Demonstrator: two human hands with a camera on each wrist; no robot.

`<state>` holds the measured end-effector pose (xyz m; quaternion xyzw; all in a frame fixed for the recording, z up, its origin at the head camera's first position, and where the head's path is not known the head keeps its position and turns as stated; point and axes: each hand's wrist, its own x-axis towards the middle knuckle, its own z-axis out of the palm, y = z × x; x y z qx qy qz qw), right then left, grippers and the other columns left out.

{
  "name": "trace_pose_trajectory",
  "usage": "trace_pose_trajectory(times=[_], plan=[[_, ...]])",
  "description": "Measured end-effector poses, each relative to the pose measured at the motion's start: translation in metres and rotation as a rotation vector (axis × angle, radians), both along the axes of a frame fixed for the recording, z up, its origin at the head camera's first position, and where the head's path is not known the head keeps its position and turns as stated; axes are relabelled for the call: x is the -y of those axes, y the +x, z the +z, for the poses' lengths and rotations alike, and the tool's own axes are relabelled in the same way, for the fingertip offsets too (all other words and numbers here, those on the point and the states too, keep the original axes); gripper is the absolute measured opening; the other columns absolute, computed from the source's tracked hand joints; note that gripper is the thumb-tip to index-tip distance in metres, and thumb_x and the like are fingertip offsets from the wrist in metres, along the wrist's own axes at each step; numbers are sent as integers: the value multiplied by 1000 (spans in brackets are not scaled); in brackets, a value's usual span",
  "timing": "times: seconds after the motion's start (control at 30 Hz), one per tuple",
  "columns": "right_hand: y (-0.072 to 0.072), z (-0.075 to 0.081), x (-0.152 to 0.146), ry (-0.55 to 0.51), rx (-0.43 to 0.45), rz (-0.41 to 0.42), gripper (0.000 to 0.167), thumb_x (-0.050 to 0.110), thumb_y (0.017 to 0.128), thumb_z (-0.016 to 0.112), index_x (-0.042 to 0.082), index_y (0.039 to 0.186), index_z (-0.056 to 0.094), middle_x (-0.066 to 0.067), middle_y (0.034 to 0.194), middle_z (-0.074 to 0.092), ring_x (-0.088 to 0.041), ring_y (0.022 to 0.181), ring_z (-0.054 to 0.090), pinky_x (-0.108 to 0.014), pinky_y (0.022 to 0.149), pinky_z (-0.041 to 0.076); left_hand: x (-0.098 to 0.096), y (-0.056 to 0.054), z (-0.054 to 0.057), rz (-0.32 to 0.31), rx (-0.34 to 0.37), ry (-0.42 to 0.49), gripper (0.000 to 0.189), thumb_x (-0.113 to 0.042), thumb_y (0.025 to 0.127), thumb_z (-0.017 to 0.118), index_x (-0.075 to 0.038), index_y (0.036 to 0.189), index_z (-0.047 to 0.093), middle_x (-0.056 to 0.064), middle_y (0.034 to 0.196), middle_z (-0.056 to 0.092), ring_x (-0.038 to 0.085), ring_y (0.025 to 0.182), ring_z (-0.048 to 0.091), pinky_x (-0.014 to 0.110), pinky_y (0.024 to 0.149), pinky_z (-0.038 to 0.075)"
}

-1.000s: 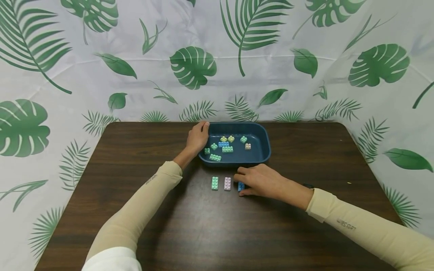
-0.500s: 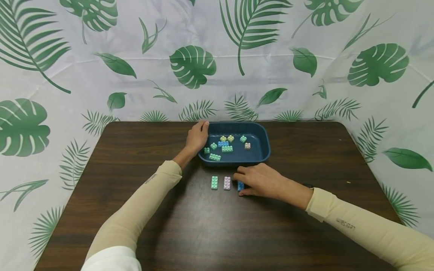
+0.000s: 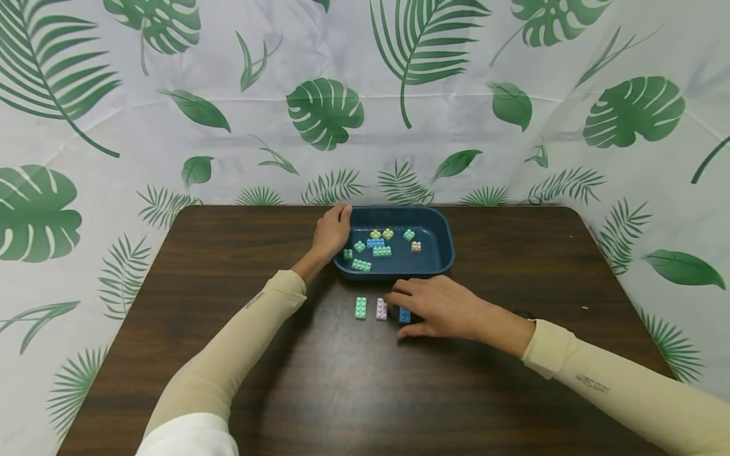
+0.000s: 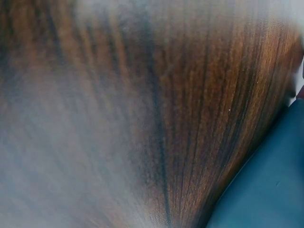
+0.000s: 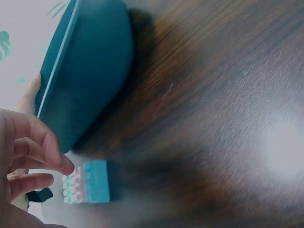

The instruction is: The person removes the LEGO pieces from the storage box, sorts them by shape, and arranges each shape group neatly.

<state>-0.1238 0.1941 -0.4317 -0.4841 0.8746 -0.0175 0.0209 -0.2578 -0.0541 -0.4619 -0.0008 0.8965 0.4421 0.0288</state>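
My left hand [image 3: 332, 233] grips the left rim of a dark blue rectangular tray [image 3: 444, 237]; in the left wrist view the tray's side [image 4: 270, 175] shows but the hand does not. Over a blue toy building brick [image 3: 404, 315] on the table hovers my right hand [image 3: 439, 307], fingers loosely bent and thumb apart from the brick. The right wrist view shows that brick [image 5: 97, 183] beyond the fingertips, with nothing pinched. Left of it stand a pink brick [image 3: 381, 310] and a mint green brick [image 3: 360, 308], making a row of three in front of the tray.
Inside the tray lie several small bricks, among them green bricks [image 3: 382, 251], a blue brick [image 3: 375, 242], yellow bricks [image 3: 388, 234] and a peach brick [image 3: 416, 246]. Behind the dark wooden table [image 3: 365, 386] hangs a leaf-patterned cloth [image 3: 256, 126].
My right hand has let go of the blue brick; thumb and fingers have spread away from it. The brick stays in the row. My left hand has not moved.
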Motion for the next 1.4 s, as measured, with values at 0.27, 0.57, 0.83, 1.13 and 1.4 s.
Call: trace_pose_trajectory(times=[0.27,0.57,0.83,1.13,1.4], plan=[[3,11,10,-84,-40,39,58,59,96,72,22,140,62,4,119,66,-7,94,63,-27,77,57,2,-2,-1,1,-13,-11,44,-41,117,35,-11,133,62,9,99,56,28,91,54,45,83,43],[-3,16,13,-95,-30,19,57,57,96,74,22,140,63,5,121,66,-8,97,65,-28,79,59,0,-4,-2,18,-9,-46,44,-43,116,35,-15,135,63,10,101,60,28,92,56,46,86,43],[-8,22,15,-90,-52,16,55,58,100,68,22,141,62,2,129,67,-9,101,68,-29,80,60,1,-1,1,11,-23,-51,44,-41,116,35,-13,136,62,12,104,63,32,96,60,51,90,45],[-20,28,15,-116,-128,-10,54,53,98,72,22,141,63,0,133,67,-15,113,70,-35,89,62,0,-7,-2,16,3,-51,45,-43,116,34,-15,136,63,13,108,65,32,99,60,53,92,44],[-34,23,13,-155,-126,-37,51,50,98,74,19,138,66,0,126,67,-15,103,71,-36,87,62,2,-1,3,3,-25,-43,43,-41,116,36,-12,135,63,12,105,64,30,95,60,50,89,45]])
